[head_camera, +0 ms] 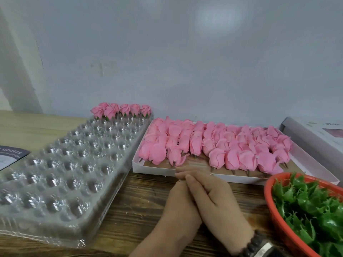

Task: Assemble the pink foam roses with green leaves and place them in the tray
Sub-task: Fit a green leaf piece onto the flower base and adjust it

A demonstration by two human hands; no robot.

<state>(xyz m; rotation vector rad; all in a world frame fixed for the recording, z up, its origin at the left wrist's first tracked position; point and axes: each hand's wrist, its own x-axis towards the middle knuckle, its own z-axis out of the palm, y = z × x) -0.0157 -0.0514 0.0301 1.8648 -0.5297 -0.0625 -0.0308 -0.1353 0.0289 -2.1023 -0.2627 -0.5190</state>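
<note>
Both hands, left hand (pixel 182 206) and right hand (pixel 219 199), lie pressed together, fingers straight, seemingly holding nothing, before the white cardboard box of pink foam roses (pixel 213 145).

— What is the person wearing on the arms?

— No sleeves reach into view; both forearms are bare up to the frame's lower edge. The left hand (pixel 182 206) carries nothing that shows: no ring, no band.

— And the right hand (pixel 220 199)?

— Its wrist has a dark beaded bracelet (pixel 253 243), a string of round, matte, black-brown beads wrapped across it. Just behind that sits a wristwatch with a silver metal case edge and dark face (pixel 265 250), cut off by the bottom of the picture.

— Anything on the fingers (pixel 191 179)?

— Short, plain nails with no visible polish. No rings can be made out.
</note>
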